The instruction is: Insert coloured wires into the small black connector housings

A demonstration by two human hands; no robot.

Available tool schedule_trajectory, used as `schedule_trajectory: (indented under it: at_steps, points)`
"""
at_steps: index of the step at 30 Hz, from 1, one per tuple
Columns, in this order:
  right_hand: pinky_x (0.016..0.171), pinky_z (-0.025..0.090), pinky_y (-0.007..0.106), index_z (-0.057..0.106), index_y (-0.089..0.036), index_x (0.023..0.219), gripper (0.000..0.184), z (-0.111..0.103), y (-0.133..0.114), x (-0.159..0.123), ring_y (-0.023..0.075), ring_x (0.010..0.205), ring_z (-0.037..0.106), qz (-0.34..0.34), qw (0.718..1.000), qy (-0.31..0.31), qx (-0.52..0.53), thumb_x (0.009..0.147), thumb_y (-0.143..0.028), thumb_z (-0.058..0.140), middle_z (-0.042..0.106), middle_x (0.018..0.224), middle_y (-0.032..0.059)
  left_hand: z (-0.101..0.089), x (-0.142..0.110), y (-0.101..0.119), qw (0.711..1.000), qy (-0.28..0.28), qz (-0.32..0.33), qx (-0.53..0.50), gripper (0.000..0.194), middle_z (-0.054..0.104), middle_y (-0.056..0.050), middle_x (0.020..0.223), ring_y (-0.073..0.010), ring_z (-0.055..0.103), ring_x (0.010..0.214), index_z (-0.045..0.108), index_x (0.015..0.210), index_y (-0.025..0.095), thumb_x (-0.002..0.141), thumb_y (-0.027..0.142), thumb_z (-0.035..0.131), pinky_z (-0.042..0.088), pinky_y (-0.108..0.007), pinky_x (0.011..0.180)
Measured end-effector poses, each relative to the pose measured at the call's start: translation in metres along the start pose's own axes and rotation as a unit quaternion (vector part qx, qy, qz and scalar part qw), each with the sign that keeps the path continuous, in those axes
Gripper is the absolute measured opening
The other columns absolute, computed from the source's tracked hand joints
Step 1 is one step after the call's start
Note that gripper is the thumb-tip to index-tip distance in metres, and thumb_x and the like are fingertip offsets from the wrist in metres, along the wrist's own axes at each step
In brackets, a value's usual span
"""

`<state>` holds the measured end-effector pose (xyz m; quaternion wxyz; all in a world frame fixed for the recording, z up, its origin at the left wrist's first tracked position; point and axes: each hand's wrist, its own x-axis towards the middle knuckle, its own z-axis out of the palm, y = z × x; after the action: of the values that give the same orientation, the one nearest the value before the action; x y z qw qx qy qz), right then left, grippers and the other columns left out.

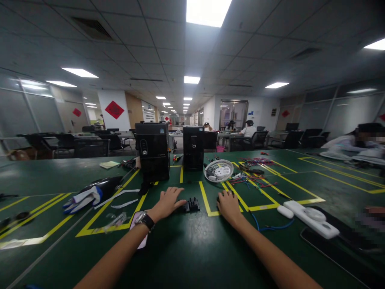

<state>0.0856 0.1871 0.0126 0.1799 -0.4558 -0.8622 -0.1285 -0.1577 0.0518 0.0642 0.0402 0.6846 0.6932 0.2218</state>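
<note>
My left hand (168, 202), with a watch (143, 220) on its wrist, is over the green table with its fingers stretched and apart. Its thumb reaches to the near end of a small black plastic part (191, 205) with upright prongs; whether they touch is unclear. To the right, my right hand (229, 206) rests with curled fingers on something dark, mostly hidden beneath them. Beyond my hands stand two black computer-tower-like cases, a larger left one (152, 150) and a narrower right one (193, 148). A white round basket-like dish (219, 171) holds small parts.
Yellow tape (210, 212) marks rectangles on the green table (192, 249). Loose coloured wires (255, 178) lie right. A white power strip (311, 218) lies nearer right. Left are a blue-and-white glove (82, 200), white strips (124, 202) and a phone (141, 239). A person (355, 142) leans at the right.
</note>
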Motion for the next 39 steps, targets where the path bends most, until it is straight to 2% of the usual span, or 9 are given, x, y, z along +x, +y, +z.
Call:
schedule_trajectory:
  at_steps: [6,8,13,16,21,26,32,35,39]
  points:
    - [0.077,0.041,0.032,0.062,-0.017,0.098,0.016,-0.019,-0.004,-0.030,0.0237,0.097,0.055,-0.028,0.996,-0.042,0.074,0.085,-0.017,0.053,0.061,0.102,0.0117,0.047,-0.036,0.062,0.949,0.094,-0.038,-0.297,0.047,0.060,-0.010,0.107,-0.0222,0.055,0.096,0.052,0.120,0.020,0.084,0.051,0.048,0.042,-0.036,0.086]
    - [0.077,0.042,0.029,0.063,-0.017,0.092,0.012,-0.034,-0.012,-0.041,0.0205,0.091,0.057,-0.006,0.985,-0.038,0.166,0.083,-0.020,0.056,0.062,0.095,0.0089,0.068,-0.050,0.078,0.880,0.082,-0.139,-0.447,0.053,0.060,-0.011,0.104,-0.0202,0.059,0.085,0.046,0.122,0.018,0.082,0.055,0.049,0.048,-0.033,0.073]
    - [0.083,0.045,0.028,0.060,-0.021,0.109,0.029,-0.080,-0.053,-0.076,0.0184,0.094,0.059,-0.044,0.939,0.024,0.340,0.083,-0.034,0.060,0.059,0.109,0.0066,0.080,-0.070,0.107,0.620,0.057,-0.294,-0.725,0.051,0.062,-0.012,0.100,-0.0201,0.065,0.078,0.037,0.123,0.023,0.086,0.056,0.044,0.053,-0.037,0.068]
    - [0.086,0.045,0.030,0.054,-0.023,0.121,0.038,-0.103,-0.066,-0.096,0.0194,0.100,0.058,-0.089,0.932,0.050,0.347,0.086,-0.038,0.055,0.049,0.127,0.0083,0.075,-0.080,0.119,0.572,0.074,-0.322,-0.751,0.030,0.065,-0.008,0.085,-0.0186,0.066,0.068,0.045,0.113,0.020,0.090,0.039,0.046,0.053,-0.036,0.065]
    - [0.089,0.042,0.031,0.062,-0.018,0.102,0.021,-0.112,-0.008,-0.128,0.0195,0.097,0.057,-0.047,0.963,0.034,0.264,0.092,-0.020,0.043,0.062,0.103,0.0088,0.077,-0.103,0.119,0.616,0.116,-0.297,-0.720,0.030,0.068,-0.012,0.089,-0.0168,0.066,0.069,0.043,0.115,0.017,0.086,0.017,0.052,0.053,-0.030,0.062]
    - [0.087,0.041,0.034,0.064,-0.017,0.097,0.018,-0.094,0.068,-0.184,0.0238,0.096,0.055,0.019,0.987,-0.025,0.157,0.088,-0.025,0.052,0.061,0.099,0.0110,0.080,-0.106,0.104,0.792,0.122,-0.201,-0.563,0.045,0.067,-0.010,0.099,-0.0131,0.059,0.064,0.041,0.124,0.022,0.083,0.031,0.057,0.046,-0.023,0.053]
    - [0.082,0.042,0.032,0.064,-0.018,0.090,0.017,-0.086,0.072,-0.211,0.0222,0.092,0.054,0.007,0.990,-0.027,0.141,0.089,-0.023,0.048,0.061,0.096,0.0083,0.065,-0.124,0.126,0.935,0.077,-0.009,-0.346,0.048,0.059,-0.012,0.119,-0.0244,0.052,0.111,0.047,0.128,0.021,0.087,0.045,0.044,0.039,-0.040,0.096]
    - [0.084,0.042,0.033,0.064,-0.018,0.091,0.015,-0.086,0.071,-0.203,0.0223,0.093,0.054,0.006,0.989,-0.026,0.147,0.088,-0.022,0.049,0.061,0.097,0.0085,0.050,-0.148,0.136,0.957,-0.045,0.150,-0.243,0.052,0.045,-0.008,0.139,-0.0272,0.037,0.128,0.048,0.131,0.030,0.081,0.045,0.056,0.025,-0.043,0.109]
    - [0.089,0.040,0.033,0.063,-0.018,0.104,0.023,-0.085,0.083,-0.182,0.0226,0.100,0.053,0.010,0.990,0.004,0.139,0.088,-0.017,0.047,0.059,0.107,0.0103,0.046,-0.160,0.131,0.958,-0.126,0.159,-0.204,0.051,0.049,-0.006,0.133,-0.0273,0.044,0.120,0.048,0.131,0.034,0.082,0.041,0.056,0.030,-0.043,0.105]
